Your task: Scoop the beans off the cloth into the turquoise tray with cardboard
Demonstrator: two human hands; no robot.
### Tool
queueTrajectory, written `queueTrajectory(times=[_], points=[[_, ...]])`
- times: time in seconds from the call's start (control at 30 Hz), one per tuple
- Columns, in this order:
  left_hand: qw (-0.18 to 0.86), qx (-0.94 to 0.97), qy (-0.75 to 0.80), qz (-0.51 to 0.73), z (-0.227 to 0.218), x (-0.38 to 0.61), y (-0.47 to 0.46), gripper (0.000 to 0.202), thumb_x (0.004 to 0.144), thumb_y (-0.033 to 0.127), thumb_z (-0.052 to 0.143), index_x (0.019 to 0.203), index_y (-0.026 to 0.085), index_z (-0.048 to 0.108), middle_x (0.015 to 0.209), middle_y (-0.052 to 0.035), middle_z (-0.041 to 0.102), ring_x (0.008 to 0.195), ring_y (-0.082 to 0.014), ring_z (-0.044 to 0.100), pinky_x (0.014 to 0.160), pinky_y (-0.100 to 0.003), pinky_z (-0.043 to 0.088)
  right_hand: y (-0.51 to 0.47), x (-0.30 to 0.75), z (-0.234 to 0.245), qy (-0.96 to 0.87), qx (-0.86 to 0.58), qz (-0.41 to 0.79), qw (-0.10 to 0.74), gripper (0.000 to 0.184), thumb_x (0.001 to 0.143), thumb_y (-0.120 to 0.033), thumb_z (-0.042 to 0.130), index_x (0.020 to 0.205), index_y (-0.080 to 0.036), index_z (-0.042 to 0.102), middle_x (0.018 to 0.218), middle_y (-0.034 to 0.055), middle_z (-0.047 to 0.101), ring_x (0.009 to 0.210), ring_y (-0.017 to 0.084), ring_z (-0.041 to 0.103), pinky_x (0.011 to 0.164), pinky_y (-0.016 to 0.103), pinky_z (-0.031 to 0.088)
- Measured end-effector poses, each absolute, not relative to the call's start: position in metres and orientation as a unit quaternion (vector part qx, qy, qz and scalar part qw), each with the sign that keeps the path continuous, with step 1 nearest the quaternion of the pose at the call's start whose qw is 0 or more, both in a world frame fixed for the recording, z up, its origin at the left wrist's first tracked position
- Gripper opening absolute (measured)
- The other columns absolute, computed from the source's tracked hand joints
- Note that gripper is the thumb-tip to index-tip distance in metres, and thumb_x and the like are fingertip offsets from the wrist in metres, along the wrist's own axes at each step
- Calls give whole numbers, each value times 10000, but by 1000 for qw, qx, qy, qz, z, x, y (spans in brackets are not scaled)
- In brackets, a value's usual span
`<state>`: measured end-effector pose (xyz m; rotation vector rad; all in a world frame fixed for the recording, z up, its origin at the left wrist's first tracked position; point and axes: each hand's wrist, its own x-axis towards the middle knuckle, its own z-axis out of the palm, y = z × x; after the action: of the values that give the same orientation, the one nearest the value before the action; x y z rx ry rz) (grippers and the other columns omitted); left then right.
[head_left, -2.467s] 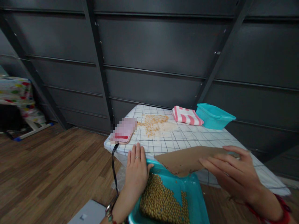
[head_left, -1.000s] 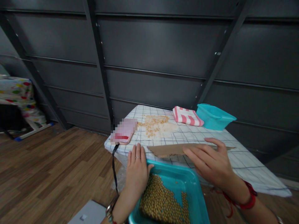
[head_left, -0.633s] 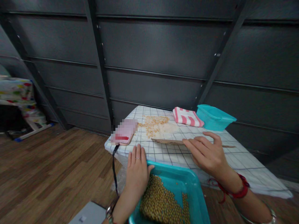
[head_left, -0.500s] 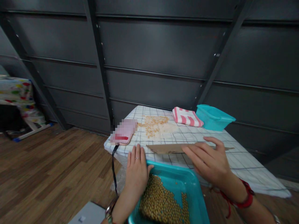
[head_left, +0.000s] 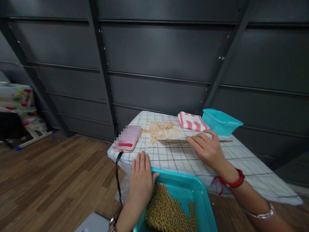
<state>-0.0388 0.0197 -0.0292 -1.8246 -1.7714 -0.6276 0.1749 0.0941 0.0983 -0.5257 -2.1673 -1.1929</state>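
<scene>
My right hand (head_left: 205, 146) pinches a flat strip of cardboard (head_left: 172, 141) by its upper edge, holding it on edge over the checked cloth. Just beyond the strip lie scattered yellowish beans (head_left: 158, 129) and a patch of pale powder (head_left: 173, 132). My left hand (head_left: 142, 177) rests flat, fingers stretched toward the table edge and thumb at the rim of a teal basin (head_left: 178, 174). Many brownish round beans (head_left: 169, 209) fill the left and lower part of that basin, which sits in front of the table.
On the checked tablecloth (head_left: 251, 174), a pink phone-like item (head_left: 129, 138), partly blurred, lies at the left with a black strap (head_left: 117, 180). A folded pink-striped towel (head_left: 193, 121) and a second teal basin (head_left: 220, 122) stand at the back right. A dark panelled wall (head_left: 156, 48) rises behind.
My right hand has moved away from me with the cardboard, from the table's near edge up to the scattered beans. My left hand has stayed in place.
</scene>
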Motion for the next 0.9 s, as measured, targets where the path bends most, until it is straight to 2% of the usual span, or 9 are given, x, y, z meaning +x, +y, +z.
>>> queueTrajectory(times=[0.37,0.57,0.7,0.9], points=[[300,-673,-635,-232,-31,-35,21,569,839,452,344,1190,21,467,1244,-226,517,1161,-323,450,907,-484,415,147,202,131,-770,-268,-455,358,219,798,-75,421,876,-179,597,731,22,640,732,157,496,788,355,311],[313,-668,-627,-250,-37,-29,26,545,842,427,344,1220,45,438,1235,-217,520,1174,-313,429,924,-493,379,178,194,118,-760,-318,-439,359,263,783,-60,390,893,-173,600,718,40,622,737,175,462,777,360,275],[349,-666,-610,-249,-36,-26,28,559,853,430,306,1215,21,427,1216,-223,529,1153,-316,441,899,-480,393,178,191,107,-765,-312,-433,362,279,772,-37,381,878,-167,605,689,35,607,724,171,441,799,359,263],[360,-659,-608,-258,-33,-20,28,608,865,437,264,1319,33,256,1203,-215,536,1142,-304,454,902,-472,381,175,202,104,-777,-287,-421,370,304,759,-23,368,871,-173,607,724,31,613,730,157,456,808,345,279]])
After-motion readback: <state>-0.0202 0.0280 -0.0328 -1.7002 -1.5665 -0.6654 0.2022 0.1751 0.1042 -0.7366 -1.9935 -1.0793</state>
